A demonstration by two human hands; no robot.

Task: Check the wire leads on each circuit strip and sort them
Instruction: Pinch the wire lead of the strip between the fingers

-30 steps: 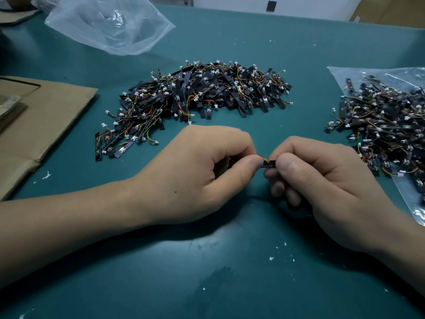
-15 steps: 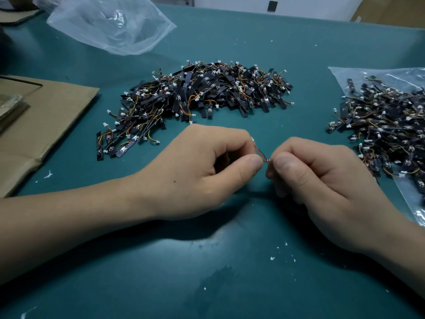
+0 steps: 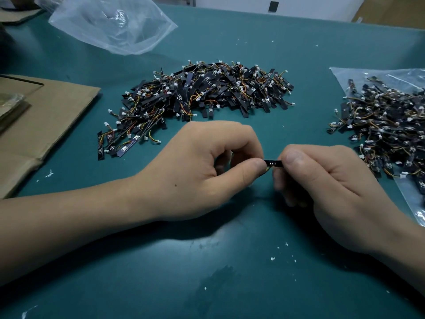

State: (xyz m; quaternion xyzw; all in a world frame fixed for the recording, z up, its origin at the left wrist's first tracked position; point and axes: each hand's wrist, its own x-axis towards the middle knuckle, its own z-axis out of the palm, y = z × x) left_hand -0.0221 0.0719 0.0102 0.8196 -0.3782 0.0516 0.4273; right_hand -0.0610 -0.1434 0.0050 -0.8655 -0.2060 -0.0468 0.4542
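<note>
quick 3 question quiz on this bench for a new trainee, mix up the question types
1. True or false: the left hand and right hand both pinch one circuit strip.
2. Where does the loose pile of strips lie? A) on cardboard B) on the green table, beyond the hands C) inside a box
3. Fill in: the strips at the right lie on a clear plastic ____.

Key: 1 true; 2 B; 3 bag.
</note>
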